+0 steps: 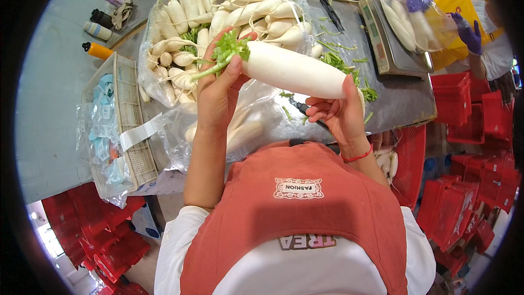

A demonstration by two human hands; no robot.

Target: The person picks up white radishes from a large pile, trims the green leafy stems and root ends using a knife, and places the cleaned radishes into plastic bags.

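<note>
A large white daikon radish [297, 69] lies across both my hands, raised over the table's near part. My left hand [221, 76] holds its leafy end, with the thumb by the trimmed green stalks [229, 51]. At the radish's other end, my right hand [342, 110] grips with the thumb on top and the fingers curled below. Under and beside the right hand is a black-handled tool [305, 108], partly hidden. Behind my hands a clear plastic bag holds a heap of smaller white radishes [180, 12]. Another clear bag [245, 127] with radishes lies below the raised one.
Cut greens [335, 61] and a black knife-like tool [331, 14] lie on the table. A scale [380, 37] stands right; beyond it a purple-gloved co-worker [468, 35] handles bagged radishes. A plastic basket [129, 110] stands left, bottles [98, 51] behind it. Red crates [450, 200] flank the table.
</note>
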